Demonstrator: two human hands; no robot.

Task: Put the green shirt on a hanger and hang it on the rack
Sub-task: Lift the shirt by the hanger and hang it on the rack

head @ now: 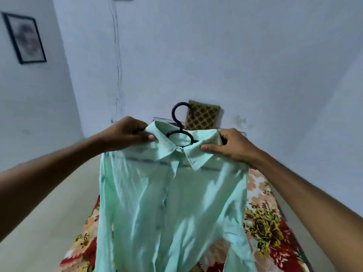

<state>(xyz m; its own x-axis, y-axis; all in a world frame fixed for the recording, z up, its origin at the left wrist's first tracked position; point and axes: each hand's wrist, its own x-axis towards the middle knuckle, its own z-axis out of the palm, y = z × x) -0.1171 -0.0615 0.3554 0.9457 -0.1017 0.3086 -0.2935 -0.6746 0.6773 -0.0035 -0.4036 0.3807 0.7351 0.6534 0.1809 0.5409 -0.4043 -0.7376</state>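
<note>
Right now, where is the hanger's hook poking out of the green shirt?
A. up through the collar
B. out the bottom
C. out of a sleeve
A: the dark hanger hook rises from the collar opening of the green shirt, between the left hand and right hand holding the shoulders.

Dim, soft light; wide-angle edge warp

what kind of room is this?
Likely a home bedroom: floral bedspread below the held green shirt, framed picture on a plain painted wall.
</note>
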